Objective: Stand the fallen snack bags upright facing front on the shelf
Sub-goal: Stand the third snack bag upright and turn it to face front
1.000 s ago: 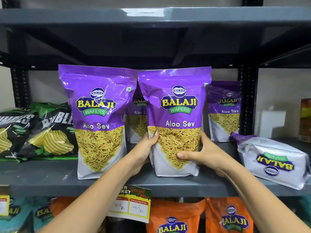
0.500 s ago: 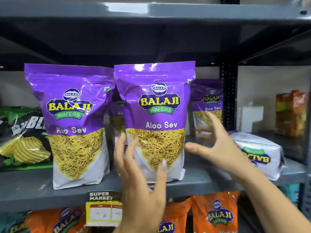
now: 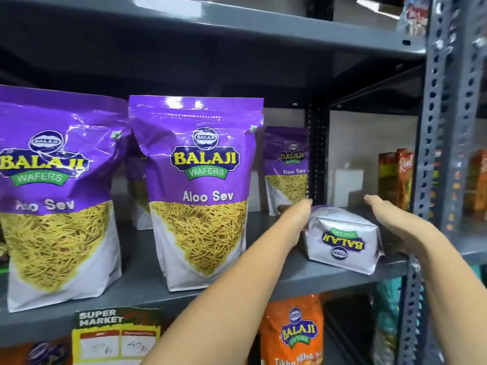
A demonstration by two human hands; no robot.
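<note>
A fallen Balaji bag (image 3: 342, 242) lies on its back at the right end of the grey shelf (image 3: 326, 276), silver underside toward me, logo upside down. My left hand (image 3: 296, 216) reaches along its left side, fingers stretched out and close to or touching the bag. My right hand (image 3: 387, 214) hovers flat over its right side, fingers extended. Neither hand has closed on it. Two purple Aloo Sev bags (image 3: 203, 193) (image 3: 55, 196) stand upright facing front at the shelf's front. Another one (image 3: 287, 167) stands further back.
A perforated grey upright (image 3: 432, 127) bounds the shelf on the right, with juice cartons (image 3: 395, 177) behind it. A white box (image 3: 345, 185) sits at the back. A price tag (image 3: 116, 335) hangs on the shelf edge, and orange Balaji bags (image 3: 292, 335) fill the lower shelf.
Both hands let go of the middle purple bag, which stays upright, and moved right to either side of the fallen silver bag. The view has shifted right.
</note>
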